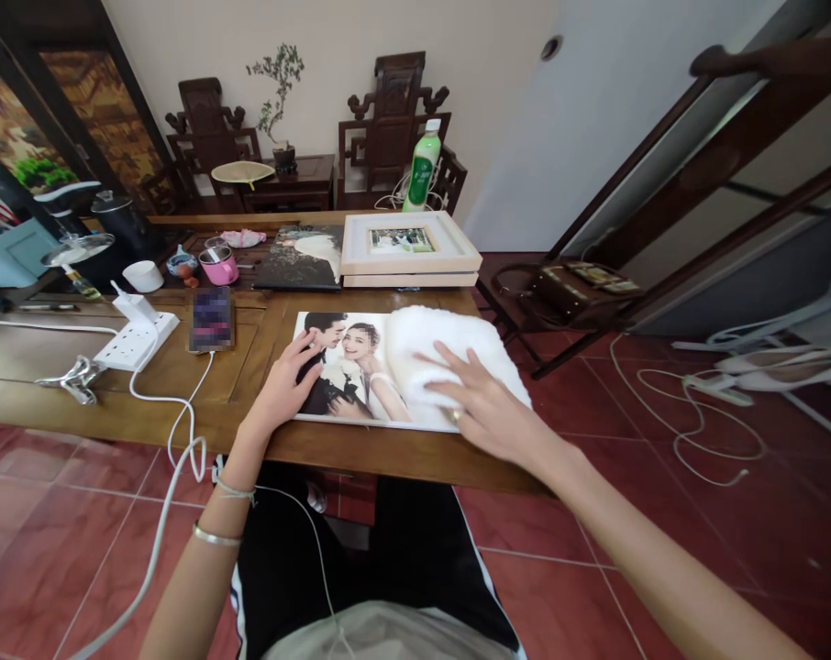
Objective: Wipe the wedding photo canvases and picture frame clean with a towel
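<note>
A large photo panel (pixel 381 399) showing two people lies flat at the front edge of the wooden table. My left hand (pixel 288 385) rests on its left edge with the fingers spread. Over the panel's right part lies a fluffy white cloth (pixel 449 335). My right hand (pixel 481 403) is on top of this cloth, fingers apart and palm down, pressing on it rather than wrapped round it. The cloth hides the panel's right side and hangs past its right edge.
Behind the panel sit stacked light wood frames (pixel 415 261), a dark photo panel (pixel 298 257) and a green bottle (pixel 424 165). To the left are a phone (pixel 210 321), a power strip (pixel 137 339), a pink cup (pixel 219 266) and loose white cables. A chair (pixel 573 284) stands at the right.
</note>
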